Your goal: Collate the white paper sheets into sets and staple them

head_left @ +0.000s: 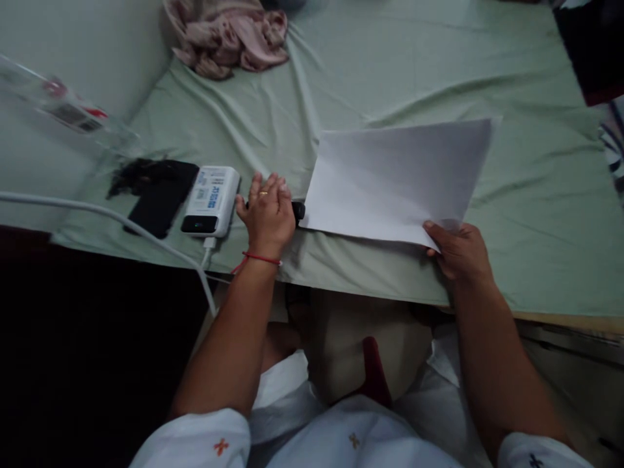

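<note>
My left hand [267,211] rests near the bed's front edge with its fingers curled over a small black object [298,210], perhaps a pen, of which only the end shows. My right hand [458,250] pinches the lower right corner of a white sheet of paper [397,179] and holds it slightly lifted off the pale green bedsheet [390,78]. A red thread is tied round my left wrist.
A white power bank [211,200] with a white cable [97,214] lies just left of my left hand, with a black phone [158,195] beside it. A crumpled pink cloth [229,36] sits at the back. A clear plastic item [63,107] is at far left.
</note>
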A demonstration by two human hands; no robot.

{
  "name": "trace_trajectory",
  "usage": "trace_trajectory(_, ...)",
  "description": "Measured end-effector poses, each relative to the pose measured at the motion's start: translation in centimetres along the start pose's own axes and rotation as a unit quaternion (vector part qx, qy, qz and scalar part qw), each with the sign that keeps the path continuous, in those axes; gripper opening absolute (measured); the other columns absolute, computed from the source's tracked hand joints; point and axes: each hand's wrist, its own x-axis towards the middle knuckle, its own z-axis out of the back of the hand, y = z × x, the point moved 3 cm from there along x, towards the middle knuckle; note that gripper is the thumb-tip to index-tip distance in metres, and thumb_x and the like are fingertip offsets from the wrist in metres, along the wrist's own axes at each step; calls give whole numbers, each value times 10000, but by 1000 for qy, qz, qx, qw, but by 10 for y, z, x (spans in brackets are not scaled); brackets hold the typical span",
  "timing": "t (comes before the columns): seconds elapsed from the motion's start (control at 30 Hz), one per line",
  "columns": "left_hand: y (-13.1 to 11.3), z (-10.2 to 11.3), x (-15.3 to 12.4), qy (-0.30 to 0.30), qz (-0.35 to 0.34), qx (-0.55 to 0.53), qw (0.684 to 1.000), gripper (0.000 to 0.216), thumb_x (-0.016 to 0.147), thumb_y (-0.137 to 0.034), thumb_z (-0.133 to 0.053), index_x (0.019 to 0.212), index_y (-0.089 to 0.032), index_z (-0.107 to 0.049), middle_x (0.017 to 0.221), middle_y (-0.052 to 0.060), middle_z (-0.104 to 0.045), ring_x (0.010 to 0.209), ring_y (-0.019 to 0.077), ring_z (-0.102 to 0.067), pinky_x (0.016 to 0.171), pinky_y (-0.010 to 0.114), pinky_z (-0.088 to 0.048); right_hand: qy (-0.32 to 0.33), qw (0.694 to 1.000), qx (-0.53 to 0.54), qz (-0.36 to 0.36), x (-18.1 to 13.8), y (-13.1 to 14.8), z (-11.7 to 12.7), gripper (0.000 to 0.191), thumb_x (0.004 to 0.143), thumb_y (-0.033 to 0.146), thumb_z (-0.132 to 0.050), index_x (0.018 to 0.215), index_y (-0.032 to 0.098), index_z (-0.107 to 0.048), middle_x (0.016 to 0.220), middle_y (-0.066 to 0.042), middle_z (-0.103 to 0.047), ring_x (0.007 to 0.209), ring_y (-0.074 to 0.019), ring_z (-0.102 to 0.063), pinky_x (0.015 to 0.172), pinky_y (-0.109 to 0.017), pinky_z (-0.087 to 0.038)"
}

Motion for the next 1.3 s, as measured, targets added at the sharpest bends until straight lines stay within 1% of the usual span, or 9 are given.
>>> trace_trajectory(0.37,-25,10,-20,59,-65,49,995,562,1213,-427,-591,1715,-298,-809,1952,166,-646,1963,449,-368,1599,834,-19,-19,1000,-5,-24,2,-2,-2,449,648,535,-1148,786,317,-780,786,-10,-733,661,-204,-618,419,-323,-528)
trace_trajectory(0.67,-21,2,-15,2,-43,15,999,457,1197,-370,-617,1557,-269,-878,1871,194,-725,1917,494,-436,1585,879,-55,-62,995,-40,72,-6,3,6,349,730,535,-1082,794,287,-844,803,13,-753,725,-173,-608,681,-334,-560)
trace_trajectory(0.77,-24,7,-11,-40,-36,-38,998,350,1177,-400,-697,1434,-258,-890,1833,202,-743,1895,493,-459,1604,812,-158,-79,994,-21,77,-5,9,17,379,696,489,-1121,752,279,-810,780,16,-731,729,-171,-587,692,-342,-553)
trace_trajectory(0.83,-35,13,-13,-62,-71,-109,990,317,1188,-470,-726,1378,-263,-873,1772,198,-767,1846,466,-524,1588,734,-299,-97,993,-8,73,-4,14,30,432,635,478,-1149,723,279,-775,761,13,-726,722,-179,-593,687,-358,-563)
trace_trajectory(0.93,-58,19,-26,-81,-140,-230,960,427,1244,-625,-633,1336,-269,-851,1540,177,-844,1591,386,-730,1369,579,-608,-125,990,9,67,-4,22,51,502,527,468,-1177,694,287,-739,736,11,-718,691,-191,-606,673,-387,-599)
trace_trajectory(1.03,-77,9,-40,-44,-116,-308,943,534,1235,-774,-604,1335,-306,-840,1435,122,-850,1362,306,-809,1041,407,-711,-147,986,24,69,-7,26,71,505,464,429,-1184,701,291,-759,778,-13,-763,662,-202,-620,659,-425,-641)
trace_trajectory(1.1,-86,-2,-47,-8,-106,-356,928,566,1194,-827,-656,1347,-310,-828,1441,117,-850,1296,292,-821,948,378,-697,-162,984,29,71,-9,27,83,482,446,410,-1176,687,289,-777,780,-22,-775,640,-203,-617,649,-443,-655)
trace_trajectory(1.17,-94,-13,-51,44,-88,-394,914,570,1148,-832,-741,1343,-301,-817,1435,122,-858,1314,298,-829,980,379,-698,-176,982,28,70,-12,26,93,455,443,403,-1166,666,288,-786,748,-19,-758,630,-206,-620,642,-446,-657)
trace_trajectory(1.3,-110,-31,-61,213,-22,-456,864,562,1049,-795,-882,1219,-263,-817,1265,121,-903,1363,346,-848,1099,425,-722,-179,981,28,71,-14,23,106,428,478,384,-1165,699,283,-812,794,-36,-801,672,-216,-670,650,-420,-649)
